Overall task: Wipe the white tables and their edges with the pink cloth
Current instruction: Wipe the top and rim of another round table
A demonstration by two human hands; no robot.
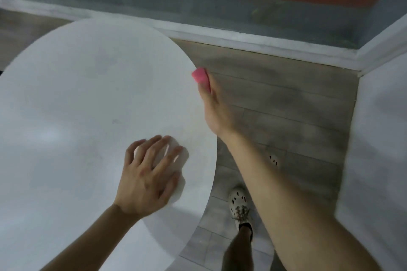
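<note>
Cream perforated clog [239, 202] (small charms on top) worn over a dark ankle sock [245, 226], leg [235, 251] bare

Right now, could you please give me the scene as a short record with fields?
surface: round white table
tool: pink cloth, at the table's right edge
right hand: grips the pink cloth against that edge
left hand: fingers spread, rests on the tabletop near the front
below: grey plank floor, one pale shoe
</note>
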